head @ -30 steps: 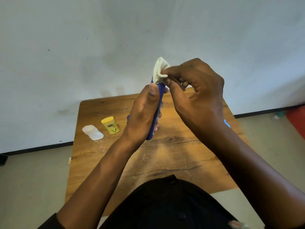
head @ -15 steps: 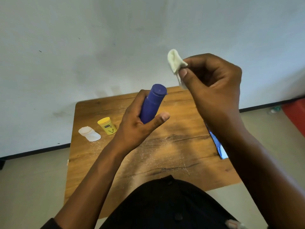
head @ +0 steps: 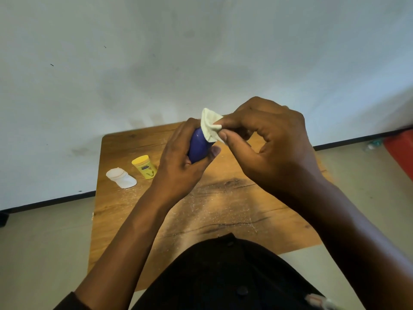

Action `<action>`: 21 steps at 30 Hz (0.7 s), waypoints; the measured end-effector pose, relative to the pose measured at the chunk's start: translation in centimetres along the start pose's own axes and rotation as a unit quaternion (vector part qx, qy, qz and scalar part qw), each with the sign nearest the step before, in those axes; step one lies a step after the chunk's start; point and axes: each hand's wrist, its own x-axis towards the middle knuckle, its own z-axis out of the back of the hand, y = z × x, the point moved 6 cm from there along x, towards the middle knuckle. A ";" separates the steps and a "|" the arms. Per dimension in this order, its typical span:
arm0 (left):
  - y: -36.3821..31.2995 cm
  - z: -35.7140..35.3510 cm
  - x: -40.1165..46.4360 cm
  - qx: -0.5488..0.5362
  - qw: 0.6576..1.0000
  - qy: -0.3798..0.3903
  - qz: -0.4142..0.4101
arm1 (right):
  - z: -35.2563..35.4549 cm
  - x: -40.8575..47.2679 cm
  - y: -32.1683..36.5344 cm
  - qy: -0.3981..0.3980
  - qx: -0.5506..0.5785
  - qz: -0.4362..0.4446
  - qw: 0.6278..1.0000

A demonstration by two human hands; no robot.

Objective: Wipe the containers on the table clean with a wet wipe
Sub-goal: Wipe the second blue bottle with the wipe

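Observation:
My left hand (head: 178,162) grips a blue cylindrical container (head: 199,146) held up above the wooden table (head: 223,209), fingers and thumb curled round its body. My right hand (head: 268,148) pinches a crumpled white wet wipe (head: 210,126) between thumb and fingers and presses it onto the top of the blue container. A small yellow container (head: 144,166) stands at the table's far left. A white container (head: 120,177) lies on its side just left of the yellow one.
The table top is dusted with pale specks around its middle. A pale wall rises behind the table. Something red (head: 400,153) sits on the floor at the far right. My dark clothing (head: 223,276) fills the bottom of the view.
My right hand, lifted away with the wipe half a second ago, has come back down onto the blue container's top. My left hand has turned the container and wrapped it more fully.

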 end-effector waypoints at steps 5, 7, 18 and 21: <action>0.2 0.9 0.1 0.041 0.999 -0.032 0.008 | -0.1 -0.1 -0.1 0.008 -0.016 -0.025 1.000; -0.1 0.7 0.1 0.039 0.999 -0.023 -0.003 | -0.3 -0.2 0.5 0.028 0.017 -0.014 0.999; -1.4 1.1 0.3 0.101 0.993 -0.046 -0.034 | 1.0 -0.2 0.0 -0.070 0.103 -0.064 0.990; -1.0 0.8 0.2 0.095 0.994 -0.041 -0.021 | 1.0 0.1 -0.3 -0.061 0.032 -0.039 0.997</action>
